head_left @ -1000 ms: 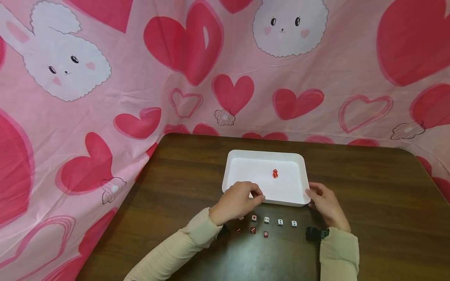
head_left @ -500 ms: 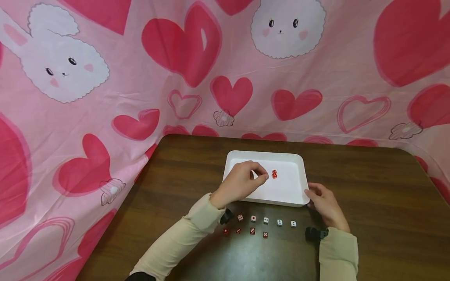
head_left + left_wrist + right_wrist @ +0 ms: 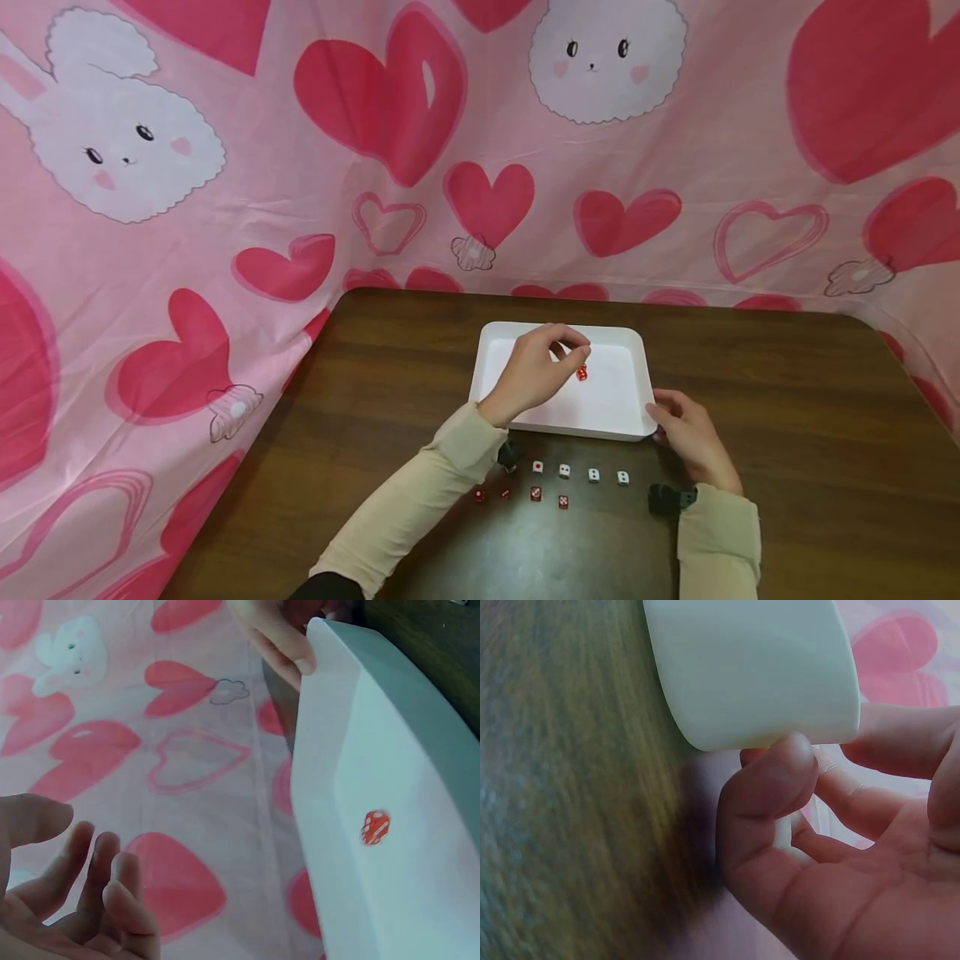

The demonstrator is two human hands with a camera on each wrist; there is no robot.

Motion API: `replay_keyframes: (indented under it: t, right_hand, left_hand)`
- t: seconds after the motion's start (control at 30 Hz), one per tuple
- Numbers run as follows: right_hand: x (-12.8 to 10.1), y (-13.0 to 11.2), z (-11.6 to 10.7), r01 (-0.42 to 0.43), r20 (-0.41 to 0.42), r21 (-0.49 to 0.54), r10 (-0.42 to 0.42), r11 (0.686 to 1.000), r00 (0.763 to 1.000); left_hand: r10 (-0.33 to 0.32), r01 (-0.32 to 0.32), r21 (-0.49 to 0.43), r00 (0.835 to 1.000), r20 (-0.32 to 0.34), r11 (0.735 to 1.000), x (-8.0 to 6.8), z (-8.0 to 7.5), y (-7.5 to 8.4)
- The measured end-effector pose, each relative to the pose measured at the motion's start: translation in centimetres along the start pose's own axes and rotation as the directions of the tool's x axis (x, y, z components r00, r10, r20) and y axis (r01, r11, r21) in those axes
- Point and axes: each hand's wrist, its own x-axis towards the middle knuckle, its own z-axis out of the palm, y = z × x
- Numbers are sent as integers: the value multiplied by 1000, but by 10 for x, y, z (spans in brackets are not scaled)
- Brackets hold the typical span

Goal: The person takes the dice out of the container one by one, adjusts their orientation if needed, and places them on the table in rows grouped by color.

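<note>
My left hand (image 3: 542,367) is over the white tray (image 3: 611,410), its thumb and fingers loosely curved around empty air in the left wrist view. Just beyond its fingertips, red dice (image 3: 582,374) lie close together on the tray floor, partly covered by the hand in the head view. The same red dice (image 3: 375,827) show fully in the left wrist view. At the tray's near right corner, my right hand (image 3: 693,437) grips the wall between thumb and fingers. Its thumb (image 3: 784,776) is against the outer side of the tray (image 3: 757,675).
In front of the tray, a row of white dice (image 3: 564,471) lies on the dark wooden table (image 3: 810,433). Nearer, a row of red dice (image 3: 536,493) runs alongside. The left wrist strap overlaps one white die. A pink heart-patterned curtain (image 3: 375,175) borders the table behind and left.
My left hand has moved from the tray's near edge forward and right to over the red dice inside. My right hand has stayed at the corner.
</note>
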Motion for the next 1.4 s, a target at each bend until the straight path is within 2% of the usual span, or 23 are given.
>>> replay_keyframes:
  t: [0.17, 0.37, 0.5, 0.63, 0.7, 0.8, 1.0, 1.17, 1.4]
  right_hand:
    - [-1, 0, 0, -4, -2, 3, 4, 1000, 1000]
    - [-2, -1, -1, 1, 0, 8, -1, 1000, 1000]
    - [-3, 0, 1, 25, -11, 16, -24, 1000, 1000]
    - [-2, 1, 3, 51, -24, 32, -50, 998, 998]
    - [-2, 1, 3, 52, -27, 35, -51, 998, 998]
    - [-2, 2, 3, 51, -27, 36, -50, 998, 998]
    - [-1, 2, 2, 45, -28, 35, -44, 998, 999]
    - [0, 3, 2, 36, -23, 32, -36, 999, 999]
    - [2, 3, 0, 34, -21, 35, -34, 999, 999]
  left_hand:
    - [-97, 95, -70, 995, -20, 993, 11, 12, -9]
    - [-220, 213, -141, 975, -36, 967, 20, 26, -21]
    - [-321, 309, -227, 947, -20, 924, 24, 35, -30]
    - [-428, 402, -316, 903, -17, 860, 26, 43, -38]
    - [-467, 439, -321, 884, -11, 839, 27, 46, -42]
    - [-498, 483, -278, 867, 20, 830, 27, 50, -45]
    - [-510, 515, -133, 857, 71, 847, 28, 57, -55]
    - [-540, 544, -6, 835, 106, 839, 28, 61, -61]
    - [-547, 540, 88, 820, 170, 837, 28, 64, -66]
